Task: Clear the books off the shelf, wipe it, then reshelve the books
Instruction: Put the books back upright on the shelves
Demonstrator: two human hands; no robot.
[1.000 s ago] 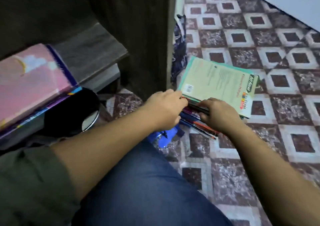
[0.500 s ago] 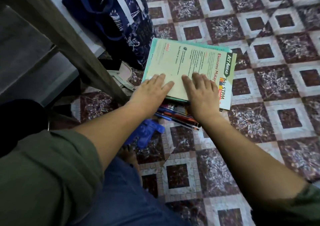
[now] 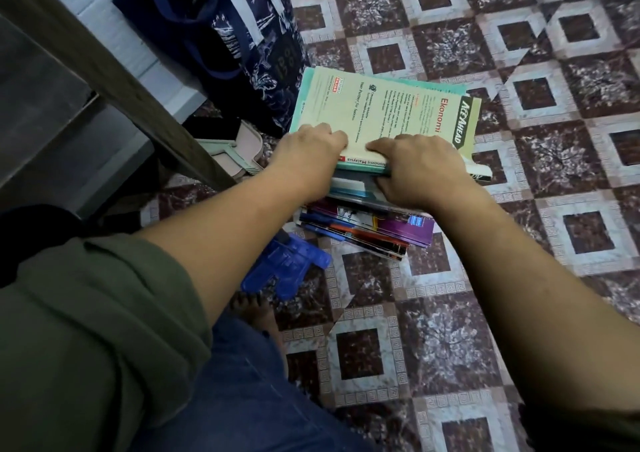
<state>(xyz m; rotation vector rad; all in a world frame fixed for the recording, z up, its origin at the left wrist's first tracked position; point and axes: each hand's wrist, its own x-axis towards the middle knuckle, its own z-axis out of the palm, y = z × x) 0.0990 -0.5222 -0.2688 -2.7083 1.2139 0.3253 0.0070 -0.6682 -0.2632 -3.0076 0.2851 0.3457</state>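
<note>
Books [image 3: 367, 223] sit in a loose stack on the patterned floor [image 3: 446, 330], right beside the shelf unit's dark wooden upright [image 3: 104, 81], and both hands are on them! On top lies the green book [image 3: 377, 105], pale cover up, with "Ekonomi" and "ACE AHEAD" readable along its far-right side. The left hand [image 3: 308, 152] is at the near-left corner, fingers curled down onto the cover and palm against the side of the stack. The right hand [image 3: 417, 164] has the near edge: thumb pressed on the cover, the other fingers tucked in below a dark book just under it, so it clamps the top of the pile between them. Both grips are closed on that green book.

Lower in the stack, thin purple, red and blue books fan out toward the person, their edges uneven. A blue plastic piece [image 3: 284, 268] lies on the floor just near the stack, by a bare foot [image 3: 258, 313]. Behind the books, a navy tote bag [image 3: 242, 36] with pale straps leans in, touching or almost touching the green book's far-left corner; I cannot tell which. A pale plastic item [image 3: 239, 154] pokes out between the upright and the left wrist. An olive green sleeve [image 3: 86, 313] and blue jeans [image 3: 242, 392] fill the lower left.
</note>
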